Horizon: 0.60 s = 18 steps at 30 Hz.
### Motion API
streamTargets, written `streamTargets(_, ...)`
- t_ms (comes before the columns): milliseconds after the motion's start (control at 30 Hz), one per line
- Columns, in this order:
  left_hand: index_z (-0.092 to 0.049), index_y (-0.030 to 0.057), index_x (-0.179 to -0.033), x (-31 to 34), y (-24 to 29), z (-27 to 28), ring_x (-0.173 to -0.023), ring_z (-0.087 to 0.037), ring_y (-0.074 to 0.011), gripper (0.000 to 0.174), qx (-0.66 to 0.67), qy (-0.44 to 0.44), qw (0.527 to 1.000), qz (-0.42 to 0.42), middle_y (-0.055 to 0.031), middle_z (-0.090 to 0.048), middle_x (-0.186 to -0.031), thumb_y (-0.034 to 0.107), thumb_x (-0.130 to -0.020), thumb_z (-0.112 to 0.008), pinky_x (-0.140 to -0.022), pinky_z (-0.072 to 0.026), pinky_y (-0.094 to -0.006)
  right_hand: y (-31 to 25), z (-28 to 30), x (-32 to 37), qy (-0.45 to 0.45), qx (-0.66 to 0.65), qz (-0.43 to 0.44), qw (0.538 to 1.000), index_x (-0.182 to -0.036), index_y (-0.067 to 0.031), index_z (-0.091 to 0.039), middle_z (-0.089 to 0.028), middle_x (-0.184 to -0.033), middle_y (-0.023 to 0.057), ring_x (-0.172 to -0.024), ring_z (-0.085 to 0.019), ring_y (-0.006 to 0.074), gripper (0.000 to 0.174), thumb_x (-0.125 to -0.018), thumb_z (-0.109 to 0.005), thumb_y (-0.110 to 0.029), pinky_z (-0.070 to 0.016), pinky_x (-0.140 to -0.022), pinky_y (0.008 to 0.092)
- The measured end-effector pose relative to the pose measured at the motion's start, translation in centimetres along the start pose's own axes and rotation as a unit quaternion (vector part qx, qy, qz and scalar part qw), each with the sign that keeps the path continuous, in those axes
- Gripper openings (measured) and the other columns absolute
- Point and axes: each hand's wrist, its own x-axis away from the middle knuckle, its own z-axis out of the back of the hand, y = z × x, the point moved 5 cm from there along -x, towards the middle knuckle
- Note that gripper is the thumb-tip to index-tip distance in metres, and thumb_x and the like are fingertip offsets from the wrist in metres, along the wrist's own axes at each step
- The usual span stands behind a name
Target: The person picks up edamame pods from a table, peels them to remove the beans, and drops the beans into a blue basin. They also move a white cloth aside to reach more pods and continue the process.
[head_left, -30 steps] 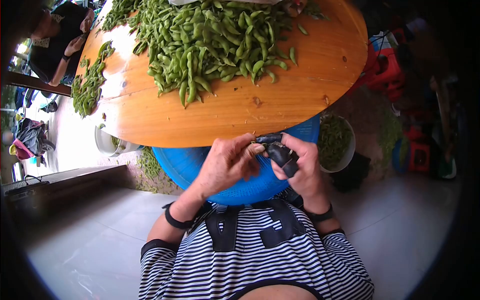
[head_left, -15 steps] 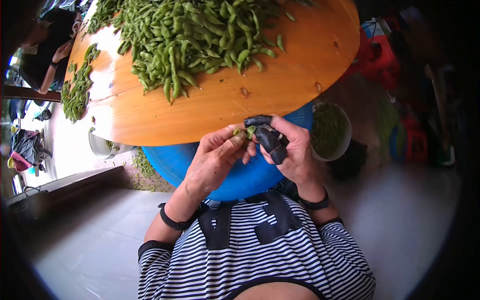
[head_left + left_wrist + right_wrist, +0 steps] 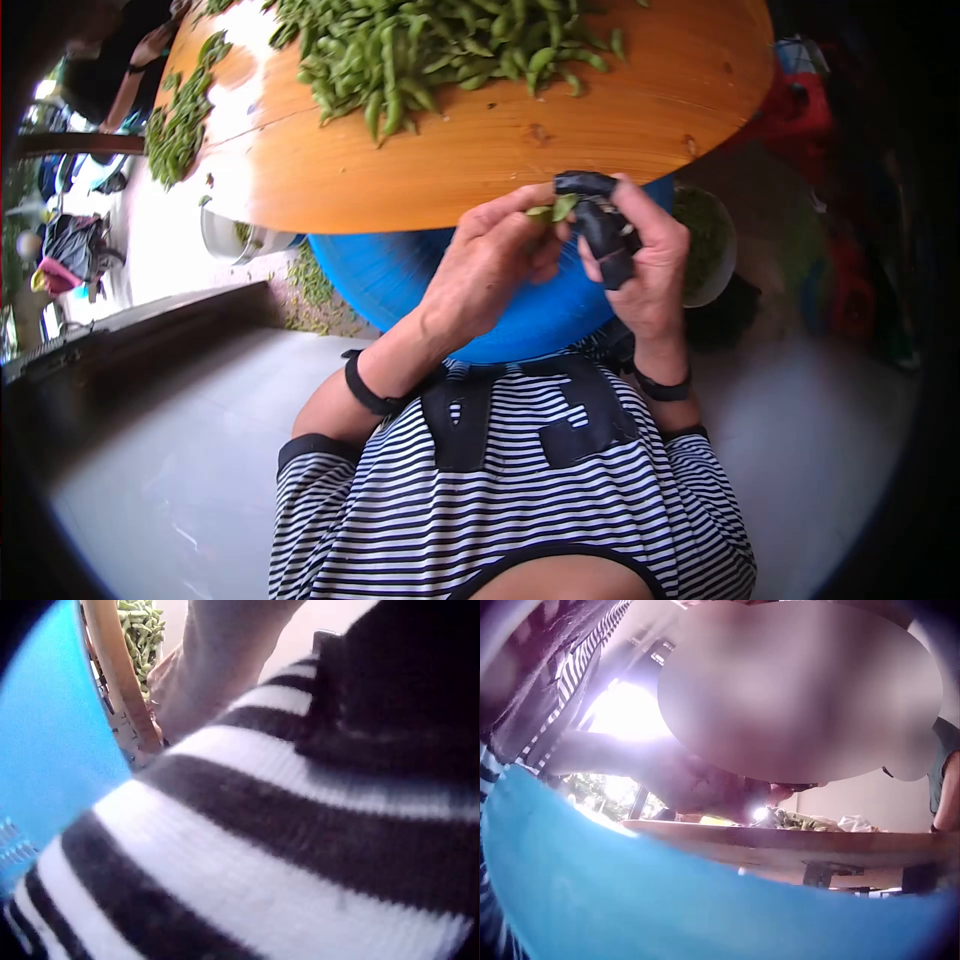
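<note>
In the head view, the left hand (image 3: 485,265) pinches a green pod (image 3: 541,213) between thumb and forefinger. Close beside it the right hand (image 3: 645,250) has black wrapping (image 3: 607,240) on its thumb and forefinger, and a green pod piece (image 3: 565,207) is pinched there. Both hands hang over a blue basin (image 3: 520,325) at the front edge of the wooden table (image 3: 440,180). A pile of green pods (image 3: 420,50) lies on the tabletop. The left wrist view shows mostly striped cloth; in the right wrist view the basin covers the lower part.
A smaller pod heap (image 3: 182,125) lies at the table's left. White buckets stand on the floor at left (image 3: 225,235) and right (image 3: 712,245), the right one holding green pods. Red stools (image 3: 800,115) are at the right. Another person's arm (image 3: 125,95) shows at upper left.
The head view has shifted, so the table sits higher in it. Since the earliest frame, green pod pieces have come into sight between the hands, which remain close together.
</note>
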Motion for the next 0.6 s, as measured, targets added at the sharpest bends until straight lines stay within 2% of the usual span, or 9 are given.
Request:
streamTargets(67, -0.058, 0.0009, -0.115, 0.0, 0.4, -0.1, -0.071, -0.047, -0.0067, 0.03, -0.003, 0.004, 1.0, 0.012, -0.0001, -0.057, -0.09, 0.004, -0.091, -0.041, -0.066, -0.0414, -0.0214, -0.4, 0.5, 0.1, -0.019, -0.088, -0.033, 0.995, -0.098, 0.0014, -0.061, -0.057, -0.074, -0.0021, -0.063, -0.05, 0.0018, 0.015, -0.085, -0.058, -0.006, -0.0389, -0.054, 0.0169)
streamTargets(167, -0.054, 0.0008, -0.125, -0.1, 0.8, 0.3, -0.073, -0.051, -0.0095, 0.034, -0.182, -0.042, 0.982, -0.001, -0.0037, -0.06, -0.094, 0.001, -0.093, -0.046, -0.066, -0.0444, -0.0251, -0.5, 2.5, 0.7, 0.006, -0.14, 0.026, 0.99, -0.104, 0.0062, -0.059, -0.053, -0.067, -0.0014, -0.053, -0.046, 0.0015, 0.049, -0.093, -0.055, -0.041, -0.0346, -0.047, 0.017)
streamTargets(233, -0.056, -0.0011, -0.122, 0.3, 0.6, 1.0, -0.078, -0.055, -0.0101, 0.034, -0.341, -0.115, 0.933, 0.007, -0.0041, -0.061, -0.098, -0.004, -0.089, -0.048, -0.071, -0.0466, -0.0252, 0.8, 6.1, 1.6, 0.065, -0.091, -0.015, 0.994, -0.104, 0.0079, -0.058, -0.051, -0.064, -0.0012, -0.051, -0.043, 0.0019, 0.061, -0.092, -0.054, -0.052, -0.0319, -0.046, 0.0173)
streamTargets(300, -0.063, -0.0019, -0.112, 0.6, 1.2, 1.2, -0.088, -0.059, -0.0155, 0.028, -0.362, -0.112, 0.925, 0.019, -0.0067, -0.063, -0.103, -0.005, -0.086, -0.051, -0.081, -0.0485, -0.0278, 0.3, 9.0, 2.4, 0.102, -0.086, 0.075, 0.988, -0.106, 0.0094, -0.058, -0.048, -0.063, -0.0013, -0.051, -0.041, 0.0025, 0.052, -0.093, -0.056, -0.041, -0.0304, -0.046, 0.0175)
streamTargets(367, -0.067, -0.0016, -0.104, 1.1, 2.1, 0.4, -0.099, -0.06, -0.0211, 0.024, -0.559, -0.21, 0.793, -0.121, -0.0102, -0.064, -0.108, -0.004, -0.085, -0.053, -0.089, -0.0475, -0.0311, 1.7, 13.7, 3.7, 0.191, 0.003, -0.006, 0.982, -0.109, 0.0078, -0.059, -0.049, -0.065, -0.001, -0.051, -0.04, 0.0028, 0.037, -0.093, -0.057, -0.025, -0.0288, -0.046, 0.0169)
streamTargets(433, -0.067, -0.0013, -0.101, 1.2, 2.5, 0.6, -0.101, -0.06, -0.0225, 0.021, -0.554, -0.204, 0.798, -0.122, -0.0112, -0.064, -0.108, -0.002, -0.085, -0.054, -0.09, -0.0472, -0.0318, 3.2, 18.5, 5.0, 0.209, 0.303, -0.11, 0.923, -0.111, 0.0082, -0.059, -0.062, -0.08, 0.0039, -0.069, -0.058, 0.0143, 0.03, -0.082, -0.053, 0.002, -0.0459, -0.064, 0.0243)
streamTargets(500, -0.068, -0.0011, -0.098, 1.1, 2.9, 0.5, -0.103, -0.06, -0.0239, 0.018, -0.55, -0.205, 0.8, -0.125, -0.0123, -0.065, -0.109, 0.0, -0.085, -0.056, -0.091, -0.0469, -0.0325, 3.2, 19.4, 5.7, 0.139, 0.526, -0.147, 0.826, -0.111, 0.0089, -0.058, -0.066, -0.087, 0.0084, -0.081, -0.06, 0.0161, 0.04, -0.073, -0.048, 0.01, -0.0472, -0.078, 0.0267)
streamTargets(567, -0.067, -0.0012, -0.099, 0.8, 3.4, 0.2, -0.103, -0.06, -0.0243, 0.016, -0.442, -0.208, 0.868, -0.091, -0.0121, -0.064, -0.11, 0.005, -0.087, -0.059, -0.093, -0.0464, -0.0322, 2.4, 18.0, 5.6, 0.117, 0.473, -0.12, 0.865, -0.11, 0.0083, -0.059, -0.067, -0.088, 0.0133, -0.082, -0.06, 0.0157, 0.048, -0.065, -0.044, 0.012, -0.0472, -0.078, 0.0271)
streamTargets(600, -0.067, -0.0028, -0.099, 0.8, 3.9, -0.5, -0.102, -0.06, -0.0227, 0.018, -0.453, -0.196, 0.867, -0.066, -0.0117, -0.064, -0.109, 0.011, -0.092, -0.059, -0.092, -0.0472, -0.0313, 0.9, 15.9, 5.0, 0.124, 0.369, -0.111, 0.915, -0.11, 0.0073, -0.059, -0.068, -0.09, 0.0107, -0.084, -0.06, 0.0147, 0.042, -0.069, -0.05, 0.009, -0.0472, -0.079, 0.0271)
